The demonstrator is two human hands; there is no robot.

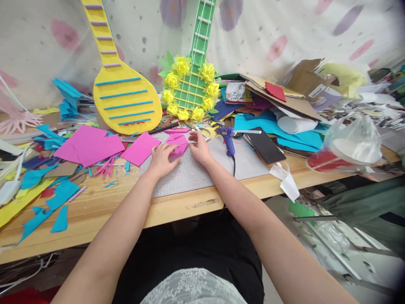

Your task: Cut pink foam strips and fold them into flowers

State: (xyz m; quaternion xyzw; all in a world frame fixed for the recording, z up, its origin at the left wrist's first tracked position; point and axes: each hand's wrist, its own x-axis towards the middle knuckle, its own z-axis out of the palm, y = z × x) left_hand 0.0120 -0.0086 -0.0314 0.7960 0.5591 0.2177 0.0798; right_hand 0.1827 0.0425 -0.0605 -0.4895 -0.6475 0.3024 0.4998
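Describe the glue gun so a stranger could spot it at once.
Start at the wooden table and find the grey mat on it. Between the right hand and the phone lies the glue gun. Its blue handle and trailing black cord set it apart.

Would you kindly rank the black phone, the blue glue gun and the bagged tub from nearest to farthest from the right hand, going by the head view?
1. Blue glue gun: just right of the right hand, on the grey mat.
2. Black phone: further right, past the glue gun.
3. Bagged tub: farthest right, beyond the phone.
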